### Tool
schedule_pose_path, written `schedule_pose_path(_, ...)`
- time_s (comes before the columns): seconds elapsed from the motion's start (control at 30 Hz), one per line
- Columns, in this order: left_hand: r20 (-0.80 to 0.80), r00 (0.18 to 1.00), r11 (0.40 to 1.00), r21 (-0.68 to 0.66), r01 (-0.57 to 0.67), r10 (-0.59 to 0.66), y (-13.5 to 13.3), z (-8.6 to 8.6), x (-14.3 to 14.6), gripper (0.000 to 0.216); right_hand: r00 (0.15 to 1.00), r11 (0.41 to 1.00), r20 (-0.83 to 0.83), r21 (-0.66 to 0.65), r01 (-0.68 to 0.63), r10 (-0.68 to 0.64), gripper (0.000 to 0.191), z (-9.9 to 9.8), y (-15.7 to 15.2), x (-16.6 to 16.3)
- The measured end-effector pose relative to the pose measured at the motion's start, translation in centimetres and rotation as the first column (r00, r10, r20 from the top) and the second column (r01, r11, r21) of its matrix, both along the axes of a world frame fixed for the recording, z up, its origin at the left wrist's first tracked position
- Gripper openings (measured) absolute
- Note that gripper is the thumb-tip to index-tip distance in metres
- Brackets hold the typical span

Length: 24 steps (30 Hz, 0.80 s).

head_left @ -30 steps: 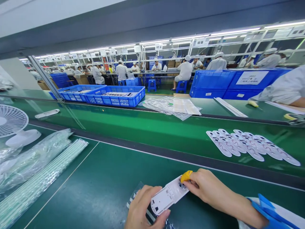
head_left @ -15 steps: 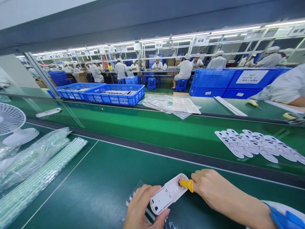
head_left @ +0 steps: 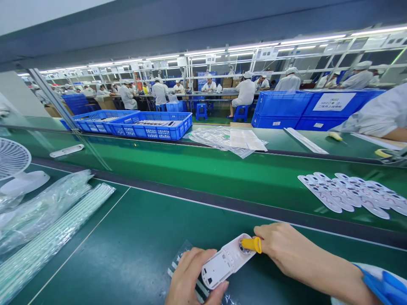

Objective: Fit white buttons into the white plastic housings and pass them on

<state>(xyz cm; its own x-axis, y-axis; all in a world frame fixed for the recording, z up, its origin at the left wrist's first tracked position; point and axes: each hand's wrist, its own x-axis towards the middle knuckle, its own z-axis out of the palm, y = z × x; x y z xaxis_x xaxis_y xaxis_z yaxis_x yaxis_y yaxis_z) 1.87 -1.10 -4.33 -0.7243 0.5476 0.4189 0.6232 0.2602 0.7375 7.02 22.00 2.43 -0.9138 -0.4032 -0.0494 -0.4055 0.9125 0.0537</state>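
Note:
My left hand (head_left: 190,277) grips the lower end of a long white plastic housing (head_left: 221,264), thumb on the near side and fingers on the far side. A yellow tool (head_left: 252,245), its exact kind unclear, reaches into the round recess at the housing's upper end. Closed around the back of that tool is my right hand (head_left: 276,245); its fingertips are partly hidden. Under the left hand and housing lies a clear plastic bag (head_left: 182,254) with white strips.
Many white housings (head_left: 352,192) lie on the green belt (head_left: 203,169) at right, one more (head_left: 66,151) at left. Bagged strips (head_left: 63,237) and a white fan (head_left: 15,163) stand left. Blue baskets (head_left: 159,127) line the far side. A co-worker's sleeve (head_left: 378,112) shows at right.
The white housings on the belt have shifted to the right. My hands, the housing and the yellow tool have moved slightly right, with both grips kept.

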Motion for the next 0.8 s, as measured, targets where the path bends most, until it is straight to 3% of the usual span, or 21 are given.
schedule_pose_path(0.13, 0.006, 1.0, 1.0, 0.025, -0.013, 0.013, 0.2, 0.0, 0.3, 0.032, 1.0, 0.999, 0.007, -0.052, 0.016, -0.016, 0.029, 0.1, 0.2, -0.1)
schedule_pose_path(0.3, -0.022, 1.0, 1.0, 0.02, -0.009, 0.009, 0.1, 0.1, 0.1, 0.031, 0.994, 0.954, -0.031, -0.286, 0.095, -0.108, 0.025, 0.5, 0.4, 0.3)
schedule_pose_path(0.37, -0.025, 1.0, 1.0, 0.013, -0.012, 0.012, 0.1, 0.0, 0.1, 0.031, 0.986, 0.915, -0.053, -0.383, 0.127, -0.159, 0.024, 0.3, 0.5, 0.6)
schedule_pose_path(0.47, -0.041, 0.998, 0.999, 0.023, -0.035, 0.036, 0.2, 0.0, 0.2, 0.031, 0.982, 0.852, 0.018, -0.494, 0.173, -0.189, 0.051, -0.7, 0.4, 1.0)
schedule_pose_path(0.5, -0.04, 0.998, 0.999, 0.031, -0.045, 0.046, 0.2, 0.1, 0.2, 0.03, 0.978, 0.824, 0.059, -0.53, 0.201, -0.2, 0.052, -1.2, 0.2, 1.0)
schedule_pose_path(0.67, 0.111, 0.99, 0.99, 0.099, -0.103, 0.092, -0.1, 1.6, 0.0, 0.031, 0.951, 0.627, 0.108, -0.73, 0.274, -0.289, 0.025, -1.9, -0.8, 0.8)
schedule_pose_path(0.8, 0.279, 0.96, 0.931, 0.341, -0.127, 0.029, -1.1, 3.0, -1.1, 0.05, 0.942, 0.585, -0.055, -0.796, 0.158, -0.33, 0.03, 0.0, -1.8, 0.9)
